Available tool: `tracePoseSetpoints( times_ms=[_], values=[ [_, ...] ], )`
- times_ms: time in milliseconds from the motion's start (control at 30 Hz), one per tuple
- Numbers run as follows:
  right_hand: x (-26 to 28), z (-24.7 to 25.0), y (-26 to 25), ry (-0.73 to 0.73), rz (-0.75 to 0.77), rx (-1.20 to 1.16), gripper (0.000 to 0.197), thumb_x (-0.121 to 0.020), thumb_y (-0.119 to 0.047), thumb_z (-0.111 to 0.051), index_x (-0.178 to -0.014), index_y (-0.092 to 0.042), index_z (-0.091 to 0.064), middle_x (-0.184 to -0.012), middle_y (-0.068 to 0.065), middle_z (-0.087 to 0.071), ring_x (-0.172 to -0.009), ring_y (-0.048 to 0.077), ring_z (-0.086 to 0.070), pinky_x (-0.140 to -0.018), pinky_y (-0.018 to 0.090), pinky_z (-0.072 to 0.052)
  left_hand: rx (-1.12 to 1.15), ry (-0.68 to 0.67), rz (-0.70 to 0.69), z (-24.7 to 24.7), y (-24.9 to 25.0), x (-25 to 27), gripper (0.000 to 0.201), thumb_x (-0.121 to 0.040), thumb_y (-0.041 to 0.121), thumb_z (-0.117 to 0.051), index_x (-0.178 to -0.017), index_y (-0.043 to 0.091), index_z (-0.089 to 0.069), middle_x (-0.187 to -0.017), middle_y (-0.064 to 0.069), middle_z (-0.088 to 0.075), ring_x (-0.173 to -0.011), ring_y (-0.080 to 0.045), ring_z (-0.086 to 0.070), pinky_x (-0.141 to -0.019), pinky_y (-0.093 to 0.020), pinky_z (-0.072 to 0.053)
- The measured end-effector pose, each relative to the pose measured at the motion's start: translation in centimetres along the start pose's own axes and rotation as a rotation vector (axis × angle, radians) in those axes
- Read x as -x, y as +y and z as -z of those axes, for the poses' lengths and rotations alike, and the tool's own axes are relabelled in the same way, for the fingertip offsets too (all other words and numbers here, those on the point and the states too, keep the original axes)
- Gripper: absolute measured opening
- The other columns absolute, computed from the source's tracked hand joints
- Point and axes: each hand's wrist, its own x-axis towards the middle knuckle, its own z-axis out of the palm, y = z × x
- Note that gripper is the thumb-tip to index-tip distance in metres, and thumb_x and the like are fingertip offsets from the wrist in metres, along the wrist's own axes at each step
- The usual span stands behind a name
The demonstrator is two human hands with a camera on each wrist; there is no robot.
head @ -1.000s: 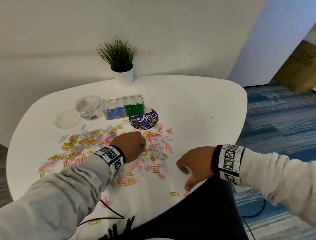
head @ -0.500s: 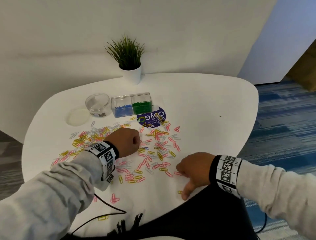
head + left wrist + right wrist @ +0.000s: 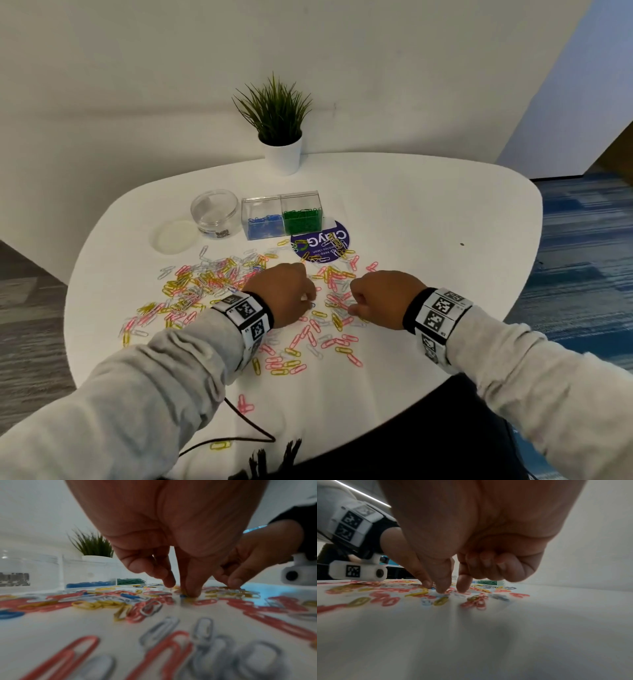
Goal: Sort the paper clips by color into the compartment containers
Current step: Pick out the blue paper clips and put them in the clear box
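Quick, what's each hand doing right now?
Left hand: pinching a blue paper clip on the table.
Right hand: fingertips down among clips; grip cannot be told.

Round purple sticker (image 3: 320,245) on the table — upside-down letters "C", "YG"; the rest unreadable.

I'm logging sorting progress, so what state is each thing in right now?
blue compartment: open-topped, partly filled with blue clips.
green compartment: partly filled with green clips.
round jar: lid off, looks empty.
jar lid: flat on the table, beside the jar.
loose clips: scattered, unsorted.
left hand: fingers on a blue clip.
right hand: fingers down among clips; grip unclear.
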Motion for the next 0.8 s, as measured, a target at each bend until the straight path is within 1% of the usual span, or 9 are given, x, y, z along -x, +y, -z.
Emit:
tracePoseSetpoints(
  times_ms=[67,100,200,267,333,433,500,667,800],
  values=[
    [-0.3,0.0,-0.3,0.039,0.006,-0.031,0.027,-0.097,-0.049,-0.05,-0.085,-0.025,-0.048,-0.08,-0.006,-0.053,-0.076,0.018,-0.053,-0.057,0.028,-0.036,-0.022,0.012,-0.026,-0.2,0.1,-0.2,0.02,-0.096,0.037,-0.054,-0.108,0.031,-0.069,-0.106,0.002,-0.054,-0.098,-0.019,-0.056,-0.081,-0.037,-0.053],
    [-0.3,0.0,-0.4,0.054,0.004,-0.048,0.026,-0.097,-0.049,-0.05,-0.087,-0.024,-0.05,-0.083,-0.005,-0.056,-0.078,0.019,-0.054,-0.059,0.029,-0.039,-0.023,0.015,-0.032,-0.2,0.1,-0.2,0.017,-0.095,0.034,-0.055,-0.105,0.031,-0.069,-0.105,0.002,-0.054,-0.096,-0.019,-0.056,-0.079,-0.038,-0.054],
    [-0.4,0.2,-0.5,0.08,-0.011,-0.098,0.027,-0.096,-0.05,-0.05,-0.093,-0.024,-0.054,-0.091,-0.003,-0.06,-0.083,0.02,-0.056,-0.07,0.034,-0.048,-0.028,-0.017,-0.018,-0.3,-0.3,-0.2,0.007,-0.089,0.033,-0.059,-0.094,0.029,-0.063,-0.1,0.003,-0.051,-0.091,-0.018,-0.054,-0.076,-0.036,-0.053],
    [-0.6,0.5,-0.6,0.093,-0.02,-0.14,0.027,-0.096,-0.051,-0.049,-0.095,-0.025,-0.056,-0.095,-0.005,-0.061,-0.086,0.018,-0.056,-0.075,0.035,-0.049,-0.017,-0.028,0.006,-0.3,-1.0,0.2,0.009,-0.086,0.037,-0.06,-0.088,0.028,-0.058,-0.096,0.005,-0.048,-0.087,-0.016,-0.052,-0.075,-0.034,-0.051],
    [-1.0,0.9,-0.7,0.111,-0.017,-0.181,0.024,-0.096,-0.05,-0.051,-0.095,-0.026,-0.056,-0.098,-0.007,-0.061,-0.088,0.016,-0.056,-0.077,0.033,-0.048,0.063,-0.001,0.04,0.1,-2.0,0.8,0.012,-0.086,0.039,-0.06,-0.085,0.027,-0.057,-0.093,0.006,-0.047,-0.084,-0.015,-0.051,-0.075,-0.033,-0.049],
    [-2.0,1.3,-1.6,0.122,0.013,-0.223,0.016,-0.096,-0.045,-0.053,-0.096,-0.029,-0.057,-0.103,-0.008,-0.063,-0.092,0.015,-0.056,-0.08,0.033,-0.048,0.236,0.109,0.113,1.2,-4.2,1.9,0.007,-0.088,0.03,-0.06,-0.081,0.026,-0.061,-0.091,0.007,-0.051,-0.083,-0.014,-0.054,-0.076,-0.03,-0.048],
    [-3.0,1.4,-2.7,0.106,0.026,-0.222,0.012,-0.096,-0.041,-0.054,-0.1,-0.03,-0.059,-0.107,-0.006,-0.064,-0.094,0.016,-0.057,-0.083,0.035,-0.05,0.277,0.166,0.163,1.5,-6.0,2.5,0.009,-0.09,0.027,-0.06,-0.082,0.03,-0.063,-0.093,0.008,-0.054,-0.086,-0.012,-0.056,-0.078,-0.029,-0.047],
    [-5.9,1.3,-6.3,0.06,0.127,-0.259,0.016,-0.097,-0.031,-0.054,-0.107,-0.031,-0.066,-0.114,-0.004,-0.066,-0.1,0.018,-0.059,-0.085,0.034,-0.051,0.205,0.167,0.252,1.4,-8.6,3.3,0.009,-0.094,0.026,-0.059,-0.09,0.029,-0.066,-0.089,0.013,-0.051,-0.09,-0.012,-0.055,-0.077,-0.023,-0.039],
    [-6.9,1.0,-7.2,0.033,0.128,-0.203,0.017,-0.096,-0.029,-0.054,-0.105,-0.026,-0.068,-0.109,-0.002,-0.068,-0.097,0.02,-0.061,-0.081,0.034,-0.051,0.232,0.156,0.237,0.7,-8.8,3.5,0.014,-0.094,0.032,-0.06,-0.103,0.029,-0.071,-0.1,0.008,-0.06,-0.096,-0.012,-0.058,-0.084,-0.026,-0.045]
  ],
)
